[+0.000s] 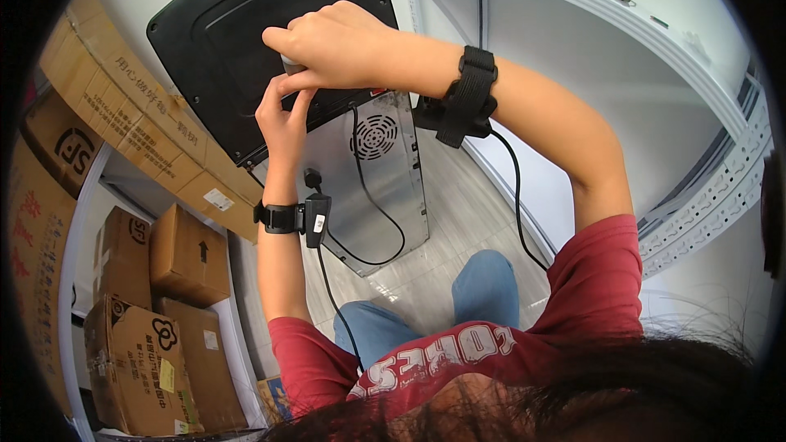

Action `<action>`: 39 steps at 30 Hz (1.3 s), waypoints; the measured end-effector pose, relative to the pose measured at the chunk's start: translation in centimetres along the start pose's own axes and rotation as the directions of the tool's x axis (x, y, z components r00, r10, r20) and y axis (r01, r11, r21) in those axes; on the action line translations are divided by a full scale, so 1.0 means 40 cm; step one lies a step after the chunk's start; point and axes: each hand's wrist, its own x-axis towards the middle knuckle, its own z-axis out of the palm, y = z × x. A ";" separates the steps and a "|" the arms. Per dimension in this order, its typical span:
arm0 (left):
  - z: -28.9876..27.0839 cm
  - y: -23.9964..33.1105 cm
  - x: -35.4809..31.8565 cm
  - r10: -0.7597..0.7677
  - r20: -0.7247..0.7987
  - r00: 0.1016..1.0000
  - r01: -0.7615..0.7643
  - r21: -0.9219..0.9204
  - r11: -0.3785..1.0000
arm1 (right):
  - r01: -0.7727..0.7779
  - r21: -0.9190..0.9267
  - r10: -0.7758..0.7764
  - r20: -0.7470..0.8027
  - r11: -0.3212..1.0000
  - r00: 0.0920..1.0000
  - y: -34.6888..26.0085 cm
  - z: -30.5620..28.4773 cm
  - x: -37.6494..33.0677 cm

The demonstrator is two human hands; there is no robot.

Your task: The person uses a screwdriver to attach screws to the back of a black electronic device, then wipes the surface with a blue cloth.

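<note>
My right hand (340, 45) is closed round a short grey handle (289, 64), of which only a small end shows between the fingers. What kind of tool it belongs to is hidden. Just below, my left hand (282, 119) has its thumb and fingertips drawn together under the right hand; anything in that pinch is too small to see. Both hands are over the black panel (221, 41) of an upright appliance. Its metal lower body (385, 205) has a round vent grille (375, 137) and a black power cord (385, 205) hanging in a loop.
A tall cardboard carton (164, 106) leans close on the left, above a shelf holding several brown boxes (188, 254). White metal shelving (688, 74) curves along the right side. Cables (517, 196) run from black straps on both my wrists. Grey tiled floor (446, 233) lies beside the appliance.
</note>
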 end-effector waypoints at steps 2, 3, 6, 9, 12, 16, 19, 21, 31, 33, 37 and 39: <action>-0.007 -0.008 -0.001 0.000 0.029 1.000 0.000 -0.016 1.000 | 0.093 0.086 -0.090 -0.038 0.992 0.995 0.009 0.001 -0.011; -0.006 -0.014 0.003 0.023 0.033 0.999 -0.022 -0.040 0.999 | 0.196 0.151 -0.180 -0.117 0.969 0.977 0.019 0.004 -0.016; -0.008 -0.027 0.004 0.019 0.069 0.997 -0.013 -0.095 0.995 | 0.229 0.196 -0.213 -0.100 0.953 0.972 0.042 0.014 -0.015; -0.003 -0.017 0.008 0.086 0.051 0.995 -0.081 -0.091 0.993 | 0.154 0.168 -0.127 -0.162 0.974 0.979 0.040 0.028 -0.010; 0.007 0.012 0.015 0.197 -0.013 0.980 -0.197 -0.027 0.980 | 0.018 0.106 0.001 -0.178 0.994 0.984 0.019 0.038 -0.012; 0.003 0.009 0.018 0.080 0.003 0.997 -0.079 -0.052 0.995 | 0.090 0.100 -0.063 -0.241 0.991 0.968 0.009 0.035 -0.027; -0.003 -0.002 0.018 0.078 0.049 0.996 -0.072 -0.113 0.991 | 0.311 0.192 -0.258 -0.257 0.931 0.931 0.031 0.024 -0.036; 0.003 0.000 0.014 0.009 0.039 0.999 -0.001 -0.204 0.979 | 0.248 0.182 -0.213 -0.190 0.952 0.958 0.038 0.024 -0.023; 0.009 -0.016 0.031 0.070 0.064 0.995 -0.062 -0.118 0.991 | -0.034 0.081 0.042 -0.100 0.996 0.994 0.027 0.004 -0.023; 0.009 -0.022 0.031 0.066 0.074 0.995 -0.055 -0.137 0.989 | 0.085 0.299 -0.058 -0.099 0.950 0.993 0.045 0.008 -0.034; 0.000 -0.056 0.008 0.053 0.070 0.996 -0.053 -0.008 0.999 | 0.122 0.370 -0.096 -0.089 0.921 0.991 0.062 0.024 -0.019; -0.004 -0.077 -0.022 0.121 0.038 0.992 -0.126 0.200 0.972 | 0.108 0.366 -0.066 -0.124 0.924 0.990 0.057 0.035 -0.013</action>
